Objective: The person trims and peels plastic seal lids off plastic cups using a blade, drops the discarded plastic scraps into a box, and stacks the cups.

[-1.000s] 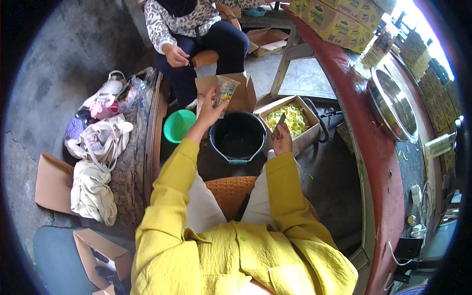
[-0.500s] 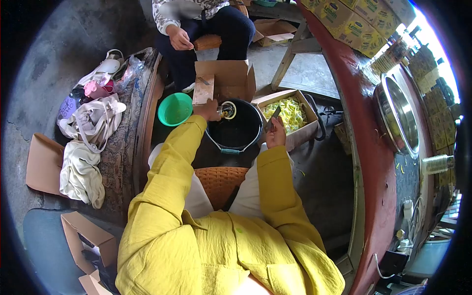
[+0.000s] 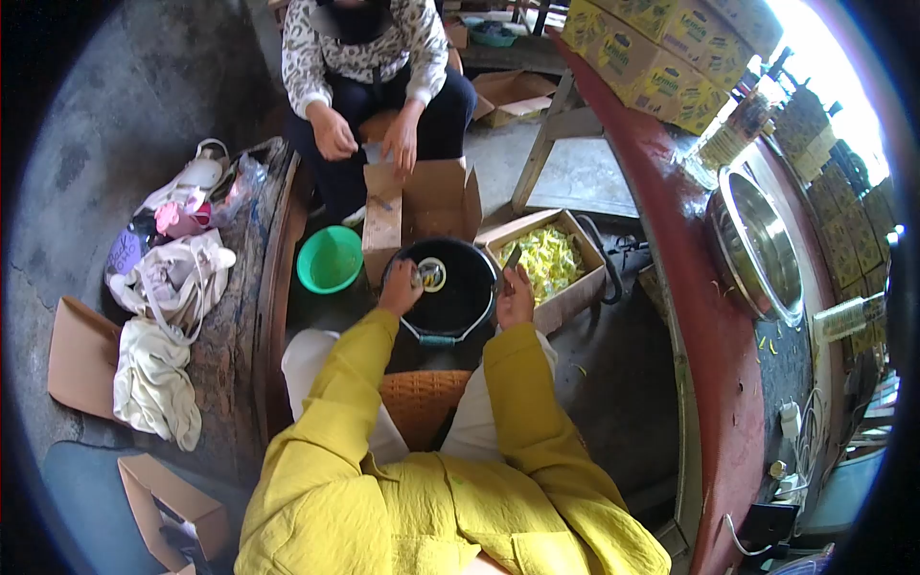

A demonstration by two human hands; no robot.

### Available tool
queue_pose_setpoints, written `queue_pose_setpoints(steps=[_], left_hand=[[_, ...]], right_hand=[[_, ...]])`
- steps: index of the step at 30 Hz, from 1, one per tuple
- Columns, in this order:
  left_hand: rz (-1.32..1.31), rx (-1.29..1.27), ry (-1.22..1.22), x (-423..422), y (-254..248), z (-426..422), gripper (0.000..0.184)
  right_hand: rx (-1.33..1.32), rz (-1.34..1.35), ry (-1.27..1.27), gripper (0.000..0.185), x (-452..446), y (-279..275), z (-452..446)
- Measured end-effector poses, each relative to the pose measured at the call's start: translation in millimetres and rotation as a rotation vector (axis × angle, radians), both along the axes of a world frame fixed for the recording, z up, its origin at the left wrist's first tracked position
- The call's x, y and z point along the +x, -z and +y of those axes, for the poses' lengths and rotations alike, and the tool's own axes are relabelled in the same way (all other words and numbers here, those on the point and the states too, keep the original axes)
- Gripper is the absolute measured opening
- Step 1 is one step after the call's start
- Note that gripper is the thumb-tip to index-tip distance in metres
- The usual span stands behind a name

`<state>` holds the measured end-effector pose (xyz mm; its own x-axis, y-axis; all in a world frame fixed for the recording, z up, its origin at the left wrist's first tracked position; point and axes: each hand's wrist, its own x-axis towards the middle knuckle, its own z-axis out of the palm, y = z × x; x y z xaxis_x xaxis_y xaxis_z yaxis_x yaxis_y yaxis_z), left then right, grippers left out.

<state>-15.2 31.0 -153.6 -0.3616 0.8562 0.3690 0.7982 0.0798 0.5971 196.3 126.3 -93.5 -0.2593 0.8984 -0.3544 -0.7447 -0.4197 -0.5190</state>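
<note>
My left hand [image 3: 401,287] is closed round a small shiny, glass-like item [image 3: 420,278] at the left side of a black bucket [image 3: 470,311]. A white-rimmed round thing [image 3: 434,263] shows right beside it, within the bucket's outline; whether the two are one piece I cannot tell. My right hand [image 3: 517,296] grips a knife [image 3: 513,257] near the bucket's right rim, its dark blade pointing up and away from me. Just beyond this hand stands a cardboard box [image 3: 572,305] full of yellow-green wrapped pieces [image 3: 542,257].
A green bowl [image 3: 331,259] stands left of the bucket, and an open carton [image 3: 444,199] behind it. Across from me sits another person [image 3: 374,77], hands above that carton. On the right, a red-edged counter [image 3: 714,383] carries a steel basin [image 3: 762,249] and lemon-printed boxes [image 3: 661,62].
The view has shifted, showing more of the other person, whose second hand is now visible. My left hand with the shiny item sits lower against the bucket. The knife now points more upright.
</note>
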Motion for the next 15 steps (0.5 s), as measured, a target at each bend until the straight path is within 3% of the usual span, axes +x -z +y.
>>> queue_pose_setpoints(steps=[3,5,6,9,10,13,14,15], left_hand=[[0.056,-0.049,0.039,12.9,6.0,-13.6,0.038],[0.045,-0.470,0.075,10.6,19.9,-20.6,0.036],[-0.017,-0.478,0.101,9.1,15.7,-22.8,0.036],[-0.023,-0.118,0.014,12.1,7.8,-15.5,0.036],[-0.025,-0.276,0.042,10.2,6.2,-16.6,0.035],[-0.092,-0.282,-0.021,11.8,-1.2,-14.9,0.036],[-0.057,-0.147,-0.056,8.5,7.1,-10.4,0.034],[-0.396,-0.245,-0.111,6.6,1.2,-5.8,0.032]], right_hand=[[0.000,0.033,0.002,0.043,-3.1,-2.6,-2.0],[-0.004,0.048,0.008,0.040,-5.6,1.6,-1.4],[0.015,0.046,-0.003,0.038,-5.6,2.8,-1.3],[0.033,0.051,0.016,0.039,-6.6,2.8,-2.0],[0.030,0.044,0.010,0.039,-6.2,-0.9,-2.9],[0.016,0.031,-0.006,0.040,-6.0,-6.4,-7.7],[0.013,0.033,-0.004,0.040,-6.3,-7.4,-9.0],[0.015,0.037,0.007,0.040,-6.5,-9.3,-7.9]])
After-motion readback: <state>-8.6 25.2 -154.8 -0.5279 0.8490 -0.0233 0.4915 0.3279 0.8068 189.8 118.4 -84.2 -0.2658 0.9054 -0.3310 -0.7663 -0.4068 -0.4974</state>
